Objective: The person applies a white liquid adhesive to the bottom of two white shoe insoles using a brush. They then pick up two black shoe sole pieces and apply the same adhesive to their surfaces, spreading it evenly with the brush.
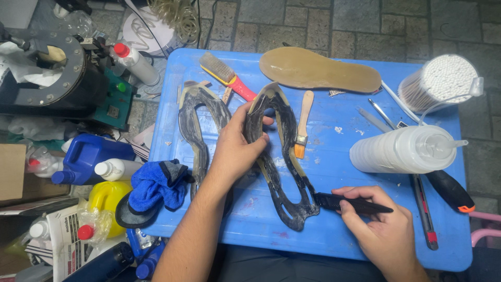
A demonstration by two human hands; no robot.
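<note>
Two hands work one black sole frame [279, 162] on the blue counter [334, 172]; our left hand [235, 149] pins it; our right hand [378, 227] clasps a black knife [349, 204] at its heel; slipping could gouge it.

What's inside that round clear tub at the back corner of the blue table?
The clear tub is packed full of cotton swabs, standing on end so their white tips face up. Their stems show through the wall. The tub's bottom cannot be seen.
</note>
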